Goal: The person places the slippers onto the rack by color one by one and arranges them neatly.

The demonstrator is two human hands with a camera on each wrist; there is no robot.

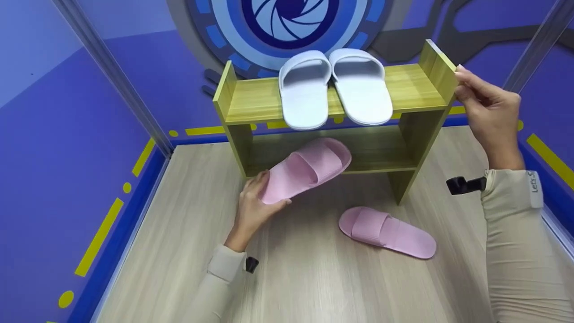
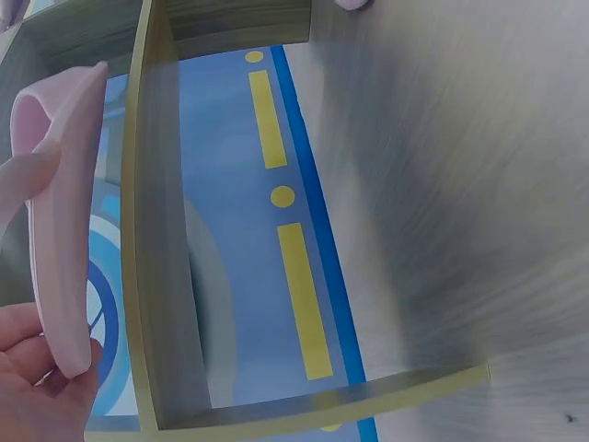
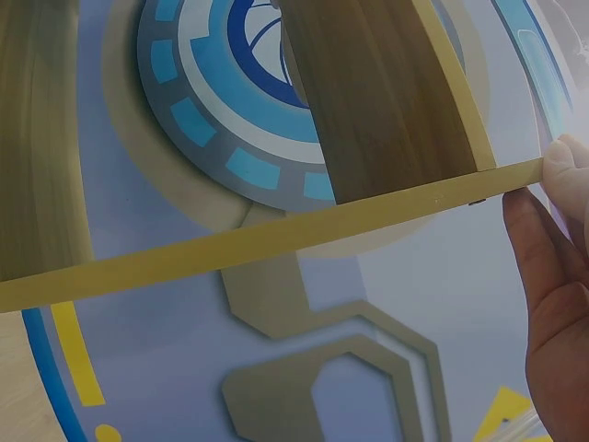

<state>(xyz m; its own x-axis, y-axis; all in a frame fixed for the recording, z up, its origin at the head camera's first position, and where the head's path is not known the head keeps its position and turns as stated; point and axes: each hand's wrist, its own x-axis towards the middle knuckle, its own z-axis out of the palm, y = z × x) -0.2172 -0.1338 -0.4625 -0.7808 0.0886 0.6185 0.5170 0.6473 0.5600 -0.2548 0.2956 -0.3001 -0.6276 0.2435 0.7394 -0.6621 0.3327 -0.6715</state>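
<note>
My left hand (image 1: 254,202) grips a pink slipper (image 1: 287,179) by its heel end, thumb on one side and fingers on the other. This slipper is tilted, its toe toward the upper right, in front of the lower board of a wooden shoe rack (image 1: 403,85). In the left wrist view the slipper (image 2: 72,230) appears edge-on beside that board. At the rack's right side panel (image 3: 276,237), my right hand (image 1: 493,110) pinches the top edge between thumb and fingers. A second pink slipper (image 1: 410,237) lies on the floor, right of centre.
Two white slippers, a left one (image 1: 306,105) and a right one (image 1: 365,102), sit side by side on the top board, heels overhanging its front edge. Blue walls (image 1: 54,148) with yellow markings stand behind and beside the rack. Light wood floor (image 1: 314,287) stretches in front.
</note>
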